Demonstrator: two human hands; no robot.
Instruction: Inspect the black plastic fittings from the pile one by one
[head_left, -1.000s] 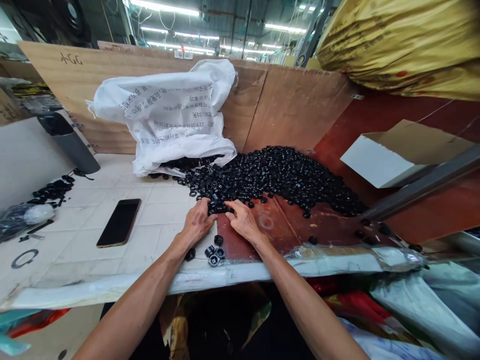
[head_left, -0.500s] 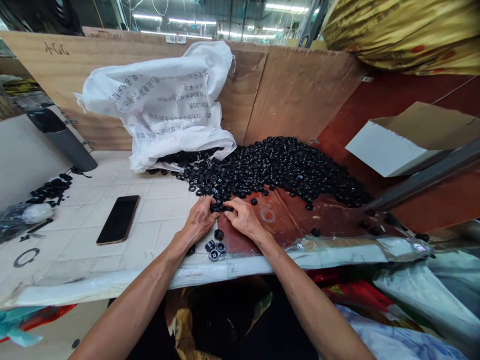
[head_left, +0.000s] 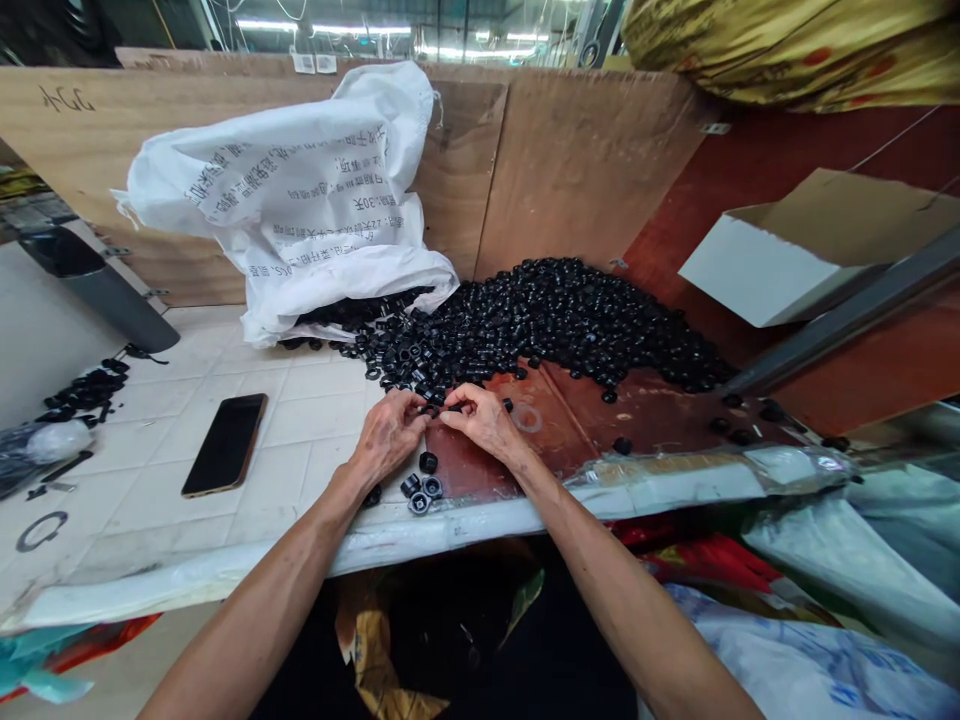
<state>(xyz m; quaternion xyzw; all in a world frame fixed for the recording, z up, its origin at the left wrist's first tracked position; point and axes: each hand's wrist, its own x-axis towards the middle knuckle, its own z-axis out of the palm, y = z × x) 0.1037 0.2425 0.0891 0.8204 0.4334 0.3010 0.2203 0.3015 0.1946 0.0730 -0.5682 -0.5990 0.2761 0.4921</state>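
Note:
My left hand is at the near edge of a heap of small black plastic caps, its thumb and fingers closed in a pinch. Close by on its right, my right hand also pinches, with a dark bit showing at its fingertips. The fingers partly hide the small black pieces between the hands. Several loose black ring-shaped caps lie just below the hands, some with their hollow side up. One more cap sits alone above them.
A white woven sack lies with its mouth on the heap, against a wooden board. On the left are a phone, a flat grey ring and a dark cylinder. A white box stands right, behind a metal bar.
The view has shifted, so the table and heap appear a little further left and higher. Both hands stay close together at the heap's near edge, with small finger movements.

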